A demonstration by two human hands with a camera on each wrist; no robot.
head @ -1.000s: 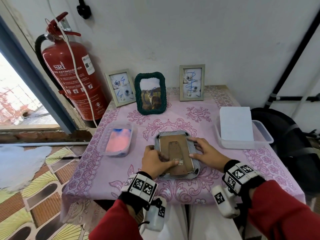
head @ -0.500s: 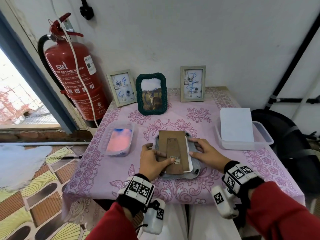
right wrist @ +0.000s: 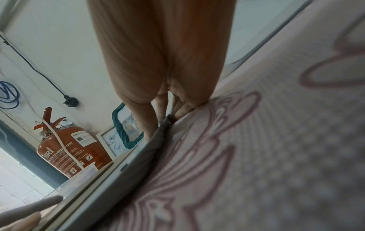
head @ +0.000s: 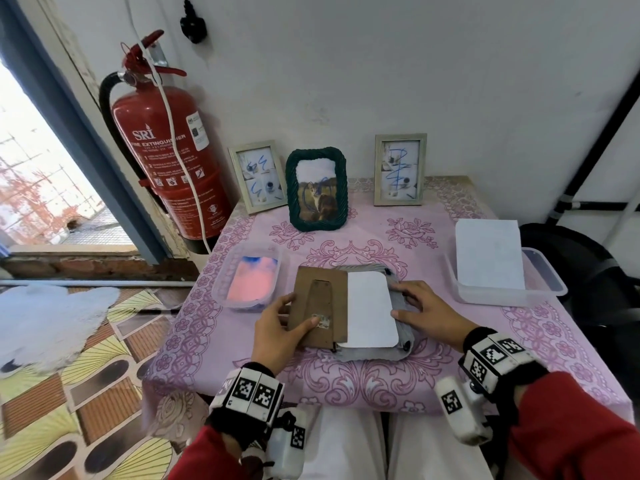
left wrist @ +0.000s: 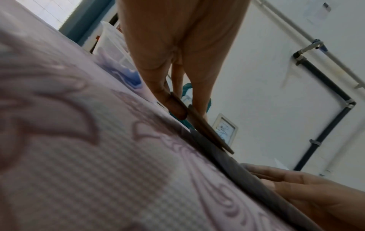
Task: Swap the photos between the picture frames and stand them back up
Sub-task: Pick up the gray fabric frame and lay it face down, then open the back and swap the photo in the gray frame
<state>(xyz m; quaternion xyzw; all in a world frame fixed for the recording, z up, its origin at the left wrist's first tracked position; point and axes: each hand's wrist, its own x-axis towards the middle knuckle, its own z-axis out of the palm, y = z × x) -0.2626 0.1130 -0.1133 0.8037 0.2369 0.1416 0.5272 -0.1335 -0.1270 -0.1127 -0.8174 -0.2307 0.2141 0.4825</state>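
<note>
Here, a grey frame (head: pixel 372 353) lies face down near the front edge of the table (head: pixel 554 341), midway along it, on the pink patterned cloth. Its brown backing board (head: pixel 320 308), with the stand flap on top, sits shifted toward the left side of the frame, overhanging it, so the white back of a photo (head: pixel 369 308) shows in the frame's right half. The left hand (head: pixel 277 330) pinches the board at its left edge: the thumb lies on top by a small label, and the other fingers curl around the edge, with one fingertip (left wrist: pixel 175 107) under it in the left wrist view. The right hand (head: pixel 427 311) rests on the frame's right side, fingers fairly straight and slightly apart, their tips touching the edge of the white sheet; the thumb lies along the frame's near right part.

Along the back edge stand 3 upright frames: a pale one (head: pixel 258 174) at the left corner, a dark green braided one (head: pixel 317 188) just beside it holding a cat picture, and another pale one (head: pixel 400 169) further right. A clear tub (head: pixel 251 282) with pink and blue contents sits near the left edge. A second clear tub (head: pixel 543 289) with a white sheet (head: pixel 488 252) on it sits by the right edge. A red fire extinguisher (head: pixel 166 147) stands beyond the left back corner.
</note>
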